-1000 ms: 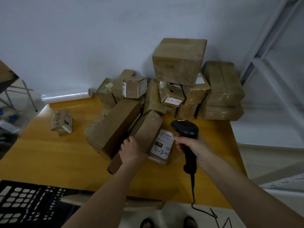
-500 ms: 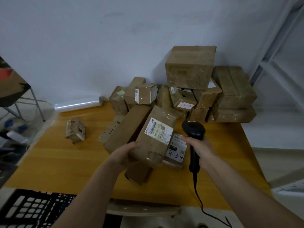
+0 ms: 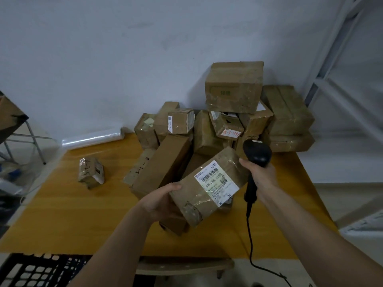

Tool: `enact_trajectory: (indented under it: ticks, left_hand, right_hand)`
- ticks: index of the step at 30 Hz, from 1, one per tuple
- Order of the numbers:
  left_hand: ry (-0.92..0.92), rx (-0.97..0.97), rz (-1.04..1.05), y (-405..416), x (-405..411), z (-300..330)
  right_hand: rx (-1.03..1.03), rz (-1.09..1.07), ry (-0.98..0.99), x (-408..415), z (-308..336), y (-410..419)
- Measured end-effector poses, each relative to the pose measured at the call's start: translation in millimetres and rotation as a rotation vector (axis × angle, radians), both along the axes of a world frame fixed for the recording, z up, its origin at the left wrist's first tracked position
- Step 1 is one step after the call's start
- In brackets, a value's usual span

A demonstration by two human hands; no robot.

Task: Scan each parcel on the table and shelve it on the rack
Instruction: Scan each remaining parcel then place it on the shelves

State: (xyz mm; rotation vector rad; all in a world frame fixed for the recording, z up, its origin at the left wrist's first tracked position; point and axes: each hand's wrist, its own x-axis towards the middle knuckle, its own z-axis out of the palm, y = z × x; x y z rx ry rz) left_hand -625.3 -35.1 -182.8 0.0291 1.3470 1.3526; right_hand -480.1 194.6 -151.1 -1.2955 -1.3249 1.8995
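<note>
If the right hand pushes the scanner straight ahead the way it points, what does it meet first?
Most likely the pile of parcels at the back. The right hand holds the barcode scanner with its head toward the small brown box just behind it, though depth is hard to judge from this view.

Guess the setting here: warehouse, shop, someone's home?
Likely a parcel sorting or pickup room. A heap of taped boxes sits on the table, the right hand holds a scanner, and a metal rack stands alongside.
</note>
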Motion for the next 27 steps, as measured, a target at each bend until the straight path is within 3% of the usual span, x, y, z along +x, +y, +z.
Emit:
enact_trajectory:
  ticks: [4, 8, 13, 18, 27]
  left_hand:
    - [0.032, -0.017, 0.248, 15, 0, 8]
    - [0.067, 0.009, 0.236, 25, 2, 20]
    - [0.125, 0.039, 0.337, 30, -15, 38]
    - [0.201, 0.079, 0.442, 40, -27, 59]
    - [0.291, 0.104, 0.440, 36, -45, 67]
  right_hand:
    - [0.026, 0.037, -0.039, 0, -4, -5]
    - [0.062, 0.049, -0.041, 3, 4, -4]
    - [0.278, 0.283, -0.040, 11, 35, -13]
    - [0.336, 0.500, 0.032, 17, 52, -35]
    - [0.394, 0.461, -0.034, 27, 53, -40]
